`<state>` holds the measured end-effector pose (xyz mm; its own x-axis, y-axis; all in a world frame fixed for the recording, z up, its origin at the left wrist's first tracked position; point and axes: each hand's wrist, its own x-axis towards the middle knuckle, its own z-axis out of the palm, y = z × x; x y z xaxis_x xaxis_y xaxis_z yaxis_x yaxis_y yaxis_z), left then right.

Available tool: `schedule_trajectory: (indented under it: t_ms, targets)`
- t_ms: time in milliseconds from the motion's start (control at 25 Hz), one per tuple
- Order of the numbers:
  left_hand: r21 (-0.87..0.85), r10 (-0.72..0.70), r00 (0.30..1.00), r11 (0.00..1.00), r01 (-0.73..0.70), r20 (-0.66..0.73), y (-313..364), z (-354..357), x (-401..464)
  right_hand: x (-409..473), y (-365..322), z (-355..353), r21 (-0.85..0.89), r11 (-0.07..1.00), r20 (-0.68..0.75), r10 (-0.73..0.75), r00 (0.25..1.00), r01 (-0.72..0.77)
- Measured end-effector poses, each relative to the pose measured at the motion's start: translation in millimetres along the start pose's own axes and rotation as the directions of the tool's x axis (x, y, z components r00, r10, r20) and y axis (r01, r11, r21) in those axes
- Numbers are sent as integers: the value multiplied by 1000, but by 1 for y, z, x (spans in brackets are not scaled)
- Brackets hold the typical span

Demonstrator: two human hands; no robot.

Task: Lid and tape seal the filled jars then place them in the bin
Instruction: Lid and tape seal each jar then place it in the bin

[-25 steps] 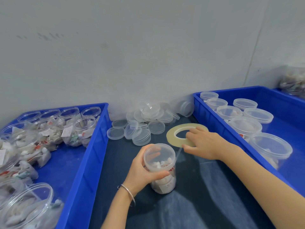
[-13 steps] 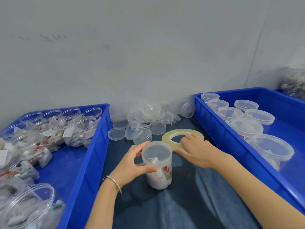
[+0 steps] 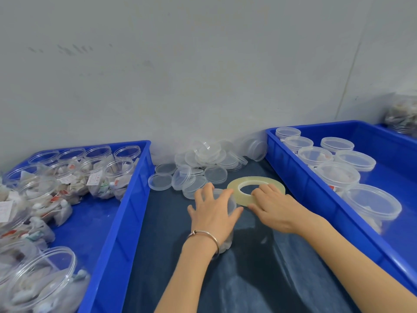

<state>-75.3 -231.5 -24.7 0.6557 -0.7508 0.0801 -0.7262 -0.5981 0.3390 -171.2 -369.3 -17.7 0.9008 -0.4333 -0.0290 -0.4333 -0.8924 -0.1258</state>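
Head view placed the jar [image 3: 226, 241] as the landmark, standing upright on the dark-covered surface [image 3: 259, 279] between two blue bins. Nearest to it, the left hand [image 3: 213, 213] lay spread over its top, fingers draped around the lid and upper wall, so the lid itself was mostly hidden. Just to the right of the jar, the right hand [image 3: 274, 208] rested on the tape roll [image 3: 256, 188], which lay flat on the surface; its fingers were loosely extended across the near rim, thumb toward the jar. Whether a strand of tape ran between roll and jar could not be made out.

Left of the jar sat a bin [image 3: 133, 199] of open, filled jars [image 3: 117, 175]; right of it a bin [image 3: 316, 193] holding lidded jars [image 3: 372, 206]. Beyond the jar, against the wall, lay a heap of loose lids [image 3: 203, 163].

My judgement of the risks: if the lid was not fully seated, taping would seal it crooked. A tall jar steadied only from above could tip if the tape tugged sideways (the cloth underneath looked wrinkled, which would not help). Thin clear tape could also fold onto itself or snap short, leaving a gap in the seal.
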Motion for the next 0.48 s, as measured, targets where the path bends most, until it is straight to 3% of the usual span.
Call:
schedule_trajectory:
  t_ms: [160, 360, 480]
  targets:
    - [-41, -12, 1000, 999, 12, -17, 2, 0, 6, 6, -3, 2, -25, 1000, -46, 6, 999, -8]
    - [81, -14, 964, 996, 37, -264, 17, 18, 2, 8, -8, 6, -46, 999, -111, 21, 994, -26]
    - [53, 18, 945, 999, -1, -327, 12, 22, 6, 6, -7, 7, -57, 998, -132, 28, 991, -36]
